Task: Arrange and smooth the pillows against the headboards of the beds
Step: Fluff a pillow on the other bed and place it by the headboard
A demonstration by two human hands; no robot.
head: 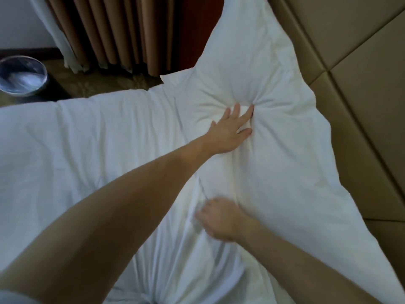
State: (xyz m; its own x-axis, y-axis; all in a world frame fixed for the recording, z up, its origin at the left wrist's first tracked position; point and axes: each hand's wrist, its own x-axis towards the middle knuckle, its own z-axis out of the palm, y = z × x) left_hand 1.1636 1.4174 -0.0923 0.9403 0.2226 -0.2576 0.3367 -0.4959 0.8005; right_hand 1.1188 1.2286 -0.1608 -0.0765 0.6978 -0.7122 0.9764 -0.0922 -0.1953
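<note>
The left hand (232, 128) presses straight, spread fingers into the white pillow (274, 154), which leans against the tan padded headboard (361, 102). The right hand (221, 220), at the pillow's near edge, is blurred, so its finger state cannot be told.

Right hand (219, 219) motion-blurred; fingers not resolved, so a grip on the sheet (87, 139) cannot be told. Left hand (232, 128): palm hidden against pillow (274, 139). Pillow top cut by upper edge. Bin (22, 75) cut by left edge, contents blurred. Headboard (361, 62) runs off right.
</note>
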